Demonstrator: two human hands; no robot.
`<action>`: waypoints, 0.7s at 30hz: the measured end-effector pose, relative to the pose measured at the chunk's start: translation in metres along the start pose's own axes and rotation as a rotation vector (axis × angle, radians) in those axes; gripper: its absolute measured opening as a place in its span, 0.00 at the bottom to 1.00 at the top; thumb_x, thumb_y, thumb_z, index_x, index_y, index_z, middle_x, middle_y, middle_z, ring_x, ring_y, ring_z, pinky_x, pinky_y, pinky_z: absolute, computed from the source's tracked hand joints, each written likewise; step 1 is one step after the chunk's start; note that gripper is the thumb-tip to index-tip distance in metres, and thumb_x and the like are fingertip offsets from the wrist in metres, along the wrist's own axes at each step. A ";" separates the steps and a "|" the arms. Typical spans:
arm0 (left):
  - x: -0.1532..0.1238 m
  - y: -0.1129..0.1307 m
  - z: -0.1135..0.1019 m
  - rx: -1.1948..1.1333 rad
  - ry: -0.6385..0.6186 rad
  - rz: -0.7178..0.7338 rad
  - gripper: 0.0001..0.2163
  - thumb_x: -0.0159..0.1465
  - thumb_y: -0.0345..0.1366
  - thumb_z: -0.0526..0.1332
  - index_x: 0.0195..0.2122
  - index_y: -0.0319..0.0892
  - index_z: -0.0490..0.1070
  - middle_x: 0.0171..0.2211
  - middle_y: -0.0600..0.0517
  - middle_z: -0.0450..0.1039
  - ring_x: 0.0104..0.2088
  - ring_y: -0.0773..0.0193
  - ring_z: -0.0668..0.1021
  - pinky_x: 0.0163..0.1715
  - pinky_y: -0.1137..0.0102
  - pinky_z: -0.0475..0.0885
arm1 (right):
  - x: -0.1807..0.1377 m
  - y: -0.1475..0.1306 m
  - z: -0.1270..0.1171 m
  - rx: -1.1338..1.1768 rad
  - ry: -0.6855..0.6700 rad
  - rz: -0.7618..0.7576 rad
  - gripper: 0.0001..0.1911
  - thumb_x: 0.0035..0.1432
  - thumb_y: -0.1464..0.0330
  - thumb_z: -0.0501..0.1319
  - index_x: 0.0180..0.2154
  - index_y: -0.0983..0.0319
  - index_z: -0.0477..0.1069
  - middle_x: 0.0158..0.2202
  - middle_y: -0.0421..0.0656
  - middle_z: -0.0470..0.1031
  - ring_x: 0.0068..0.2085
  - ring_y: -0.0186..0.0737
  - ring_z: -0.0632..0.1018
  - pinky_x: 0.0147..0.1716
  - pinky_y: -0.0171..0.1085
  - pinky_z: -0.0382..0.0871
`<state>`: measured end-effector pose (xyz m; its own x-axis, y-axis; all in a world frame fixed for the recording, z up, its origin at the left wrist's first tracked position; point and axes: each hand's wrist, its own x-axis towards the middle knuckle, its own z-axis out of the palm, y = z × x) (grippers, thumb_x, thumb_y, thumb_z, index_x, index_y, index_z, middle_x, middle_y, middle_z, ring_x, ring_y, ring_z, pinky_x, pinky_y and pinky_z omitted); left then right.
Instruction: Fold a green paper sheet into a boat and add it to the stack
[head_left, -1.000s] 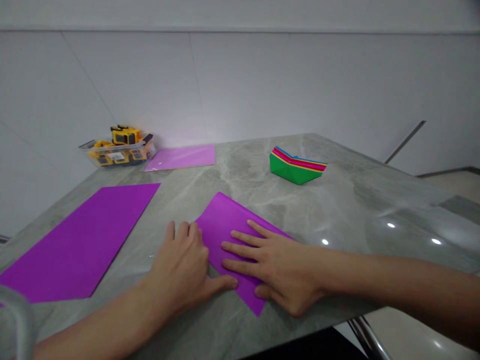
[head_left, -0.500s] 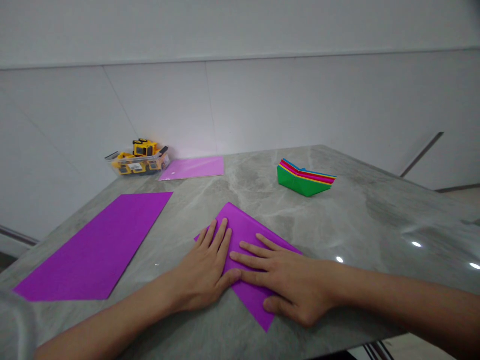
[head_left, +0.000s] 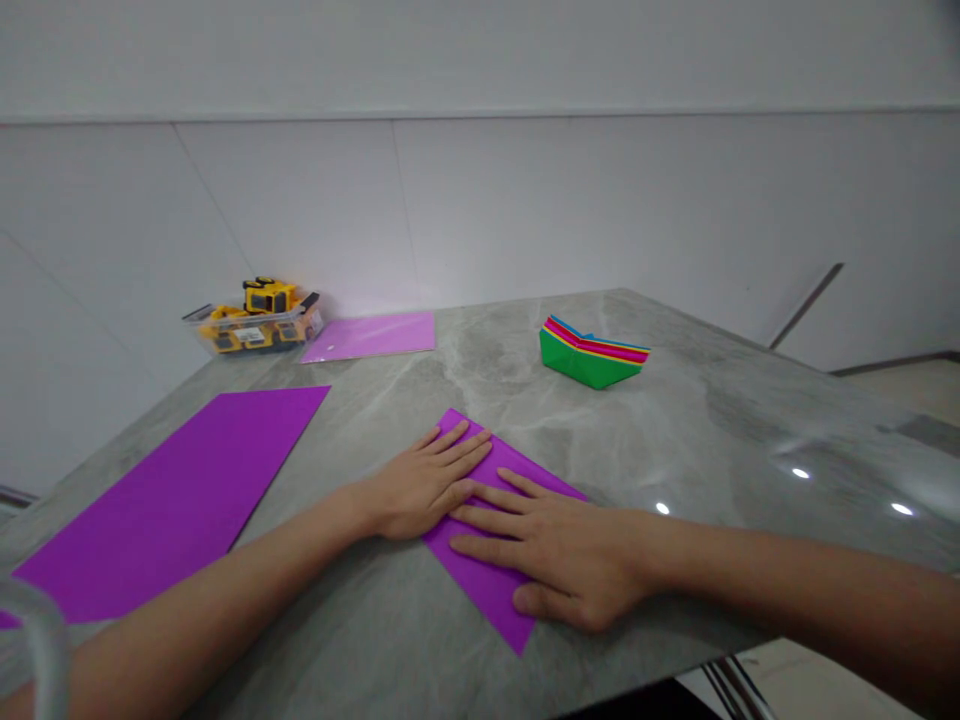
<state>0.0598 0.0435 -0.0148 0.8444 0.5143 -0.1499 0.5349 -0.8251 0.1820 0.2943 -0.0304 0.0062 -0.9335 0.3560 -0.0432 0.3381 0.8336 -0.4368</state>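
A folded sheet of purple paper (head_left: 480,590) lies flat on the grey marbled table, one corner pointing toward me. My left hand (head_left: 431,480) rests flat on its upper left part, fingers stretched toward the far folded edge. Lower and to the right, my right hand (head_left: 540,545) presses on the same paper with fingers spread. The left thumb touches or nearly touches the right fingers. Neither hand grips anything. The paper's middle is hidden beneath the hands.
Another purple sheet (head_left: 180,490) lies at the left. Behind it stand a clear plastic box (head_left: 259,335) of yellow toy vehicles and a pale pink pack of paper (head_left: 375,335). Nested folded paper boats (head_left: 589,360), green in front, stand at the back right. A white wall (head_left: 480,210) rises behind the table.
My left hand has slid up and to the right over the folded paper, its fingers now angled toward the far edge. The right hand stays nearly in place. The view has shifted slightly.
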 end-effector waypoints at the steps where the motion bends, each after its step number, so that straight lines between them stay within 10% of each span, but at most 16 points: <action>1: 0.001 0.002 0.002 0.003 0.022 -0.023 0.28 0.74 0.49 0.35 0.71 0.44 0.41 0.72 0.51 0.38 0.71 0.59 0.40 0.68 0.59 0.37 | 0.000 0.000 0.000 -0.001 -0.004 0.004 0.36 0.67 0.60 0.52 0.70 0.61 0.42 0.71 0.52 0.45 0.71 0.57 0.43 0.66 0.62 0.35; 17: 0.025 -0.011 0.014 0.027 0.200 -0.332 0.28 0.72 0.43 0.41 0.69 0.33 0.50 0.70 0.40 0.47 0.69 0.54 0.53 0.65 0.55 0.52 | 0.002 -0.002 0.009 0.094 0.068 0.271 0.48 0.64 0.51 0.55 0.69 0.73 0.35 0.71 0.58 0.29 0.71 0.55 0.37 0.69 0.51 0.37; 21: 0.019 0.003 0.002 0.063 0.475 -0.312 0.21 0.71 0.40 0.46 0.57 0.34 0.68 0.59 0.36 0.69 0.61 0.46 0.68 0.57 0.50 0.64 | 0.005 -0.003 0.012 0.067 0.086 0.272 0.45 0.65 0.53 0.53 0.69 0.72 0.37 0.71 0.58 0.30 0.71 0.57 0.38 0.69 0.53 0.37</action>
<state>0.0776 0.0506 -0.0194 0.5756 0.7722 0.2690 0.7703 -0.6224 0.1387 0.2875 -0.0362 -0.0036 -0.7953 0.5992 -0.0914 0.5629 0.6742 -0.4781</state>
